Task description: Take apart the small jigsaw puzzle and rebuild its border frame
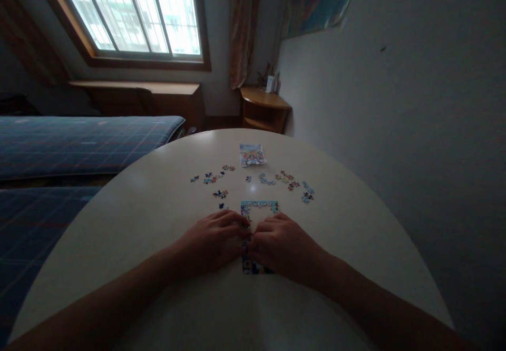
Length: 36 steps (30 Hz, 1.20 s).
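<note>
A partly assembled jigsaw puzzle (pixel 259 203) lies on the round table in front of me, its border joined at the top and its middle showing bare tabletop. My left hand (pixel 219 237) rests along the puzzle's left edge, fingers curled together with the tips on the border. From the other side my right hand (pixel 276 245) reaches over the puzzle, its fingers closed in a pinch at the same left border. Whatever sits between those right fingertips is hidden. Both hands cover much of the puzzle's sides; a dark lower strip (pixel 256 269) shows below them.
Loose jigsaw pieces (pixel 220 194) lie beyond my left hand, with more loose pieces (pixel 288 178) at the right. A printed picture sheet (pixel 252 155) lies farther back on the white table (pixel 348 224). A mattress (pixel 79 145) stands left, a wall (pixel 395 129) right.
</note>
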Motion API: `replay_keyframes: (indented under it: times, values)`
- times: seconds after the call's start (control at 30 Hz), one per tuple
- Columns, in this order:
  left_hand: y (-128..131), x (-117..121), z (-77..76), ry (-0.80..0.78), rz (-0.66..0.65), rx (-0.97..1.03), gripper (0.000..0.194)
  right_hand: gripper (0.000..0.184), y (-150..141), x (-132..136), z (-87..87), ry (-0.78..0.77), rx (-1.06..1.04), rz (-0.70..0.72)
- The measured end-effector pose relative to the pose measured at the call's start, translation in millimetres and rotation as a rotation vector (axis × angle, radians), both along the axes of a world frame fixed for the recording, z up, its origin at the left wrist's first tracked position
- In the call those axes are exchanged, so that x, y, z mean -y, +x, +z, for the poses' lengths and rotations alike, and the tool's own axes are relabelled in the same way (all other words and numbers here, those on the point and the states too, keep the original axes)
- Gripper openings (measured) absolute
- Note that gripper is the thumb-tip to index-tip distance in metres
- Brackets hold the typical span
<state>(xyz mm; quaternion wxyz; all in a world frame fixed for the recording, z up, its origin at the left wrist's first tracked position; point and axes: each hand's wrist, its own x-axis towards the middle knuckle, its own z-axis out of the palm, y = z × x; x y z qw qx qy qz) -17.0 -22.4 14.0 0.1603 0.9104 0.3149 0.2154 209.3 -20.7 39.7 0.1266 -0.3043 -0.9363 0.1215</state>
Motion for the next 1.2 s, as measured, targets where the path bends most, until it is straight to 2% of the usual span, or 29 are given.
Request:
replay_keyframes:
  times: [0.5, 0.8, 1.2]
  values:
    - [2.5, 0.3, -3.5, 0.008, 0.031, 0.019, 0.020, 0.006, -0.4, -0.6, 0.2, -0.085, -0.008, -0.029]
    - [5.6, 1.1, -4.8, 0.008, 0.059, 0.049, 0.012, 0.017, 1.0, 1.1, 2.7, -0.117, 0.018, -0.060]
    - [5.2, 2.3, -4.3, -0.034, 0.079, 0.046, 0.018, 0.018, 2.0, -3.1, -0.8, -0.153, -0.034, -0.054]
